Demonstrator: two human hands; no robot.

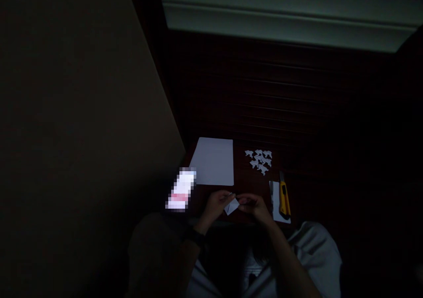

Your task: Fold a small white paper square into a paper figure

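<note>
A small folded piece of white paper (231, 206) is held between my two hands, low over the front of a dark table. My left hand (216, 204), with a dark band on its wrist, pinches the paper's upper left side. My right hand (254, 205) has its fingertips closed at the paper's right corner. Creases show on the paper's face. Beyond my hands lies a stack of white paper sheets (214, 161). Several small folded paper figures (259, 158) sit in a cluster at the back right of the table.
At the right edge a yellow utility knife (283, 199) rests on white paper pieces (275, 203). A lit phone (181, 190), its screen blurred, is at the left. A wall (82, 91) rises on the left, and dark slatted panelling (264, 91) stands behind the table. The light is dim.
</note>
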